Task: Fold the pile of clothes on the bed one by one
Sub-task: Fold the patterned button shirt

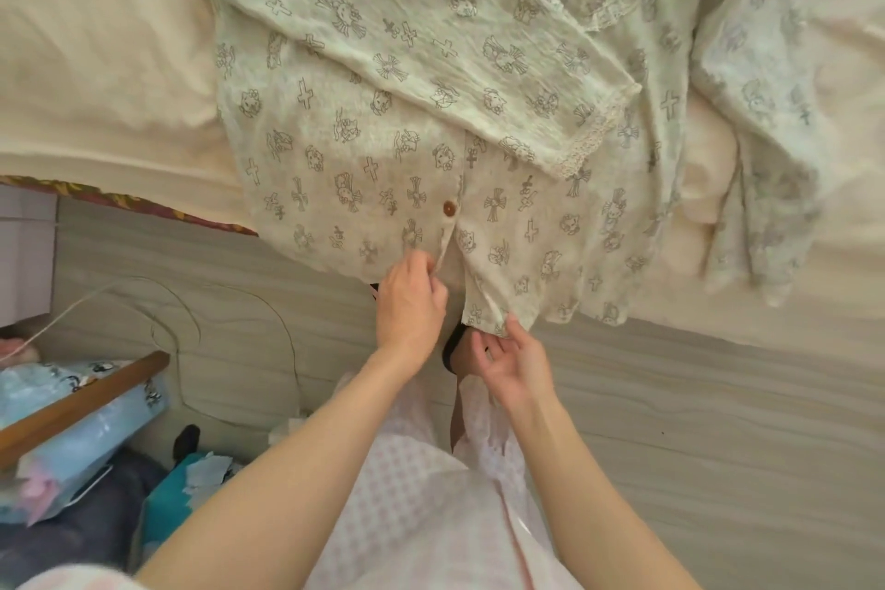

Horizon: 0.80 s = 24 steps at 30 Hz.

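A pale green printed pyjama shirt (383, 149) lies spread on the bed, its hem hanging over the near edge. One sleeve with a lace cuff (584, 144) is folded across the front. A brown button (449, 207) closes the placket above the open lower split. My left hand (409, 302) pinches the left placket edge at the hem. My right hand (515, 362) is below the right hem corner, fingers spread and touching the fabric's edge. A second matching printed garment (756, 110) lies crumpled to the right.
The cream bedsheet (96, 77) covers the bed at left and right. Wood-grain flooring (694, 422) lies below. A wooden-framed item with blue bags (81, 436) and a white box (26, 254) crowd the lower left floor, with a thin cord trailing.
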Tool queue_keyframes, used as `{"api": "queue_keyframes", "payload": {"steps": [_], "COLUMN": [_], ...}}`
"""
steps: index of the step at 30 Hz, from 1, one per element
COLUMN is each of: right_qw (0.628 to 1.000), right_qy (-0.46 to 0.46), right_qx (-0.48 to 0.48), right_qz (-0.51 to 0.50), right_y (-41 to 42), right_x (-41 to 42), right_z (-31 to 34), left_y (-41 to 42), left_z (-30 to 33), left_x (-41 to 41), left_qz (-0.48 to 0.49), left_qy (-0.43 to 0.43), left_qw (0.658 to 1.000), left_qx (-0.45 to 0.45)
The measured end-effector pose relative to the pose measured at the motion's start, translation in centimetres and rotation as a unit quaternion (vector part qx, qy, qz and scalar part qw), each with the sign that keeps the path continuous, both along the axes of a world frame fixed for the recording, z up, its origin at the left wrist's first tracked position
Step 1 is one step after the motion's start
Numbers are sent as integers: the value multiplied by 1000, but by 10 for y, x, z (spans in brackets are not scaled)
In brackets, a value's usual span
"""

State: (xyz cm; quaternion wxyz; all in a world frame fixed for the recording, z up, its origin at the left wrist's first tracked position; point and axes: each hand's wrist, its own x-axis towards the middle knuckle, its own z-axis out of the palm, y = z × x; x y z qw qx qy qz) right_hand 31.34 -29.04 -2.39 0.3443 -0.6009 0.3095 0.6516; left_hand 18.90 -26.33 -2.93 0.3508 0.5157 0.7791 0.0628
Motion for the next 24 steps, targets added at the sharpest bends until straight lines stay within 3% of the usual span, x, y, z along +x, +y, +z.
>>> {"api": "queue_keyframes", "payload": {"steps": [6,10,15,19,22,24], "right_qw": [998,999,987,978,965,946], "right_qy": [52,49,15,37,-25,-134], "right_qx": [18,11,25,-1,-12,4], "right_qz": [5,2,159,204,260,296], "right_y": [-4,-1,-8,-17,-6,9], "right_x": [-19,-27,-18,-2,21,46], "right_z": [-1,-8,-14,-12,-6,2], "left_y": [-29,-35,-42,-46,-40,-31], "left_z": [29,31,35,31,30,36], "left_x": [-9,-8,-4,-1,7,17], "left_qz": [80,42,0,-107,-184,-187], "left_qy": [-98,-101,-89,-113,-118,-113], "left_qw": [992,994,995,986,962,965], "left_qx": [20,17,39,-65,-164,-142]}}
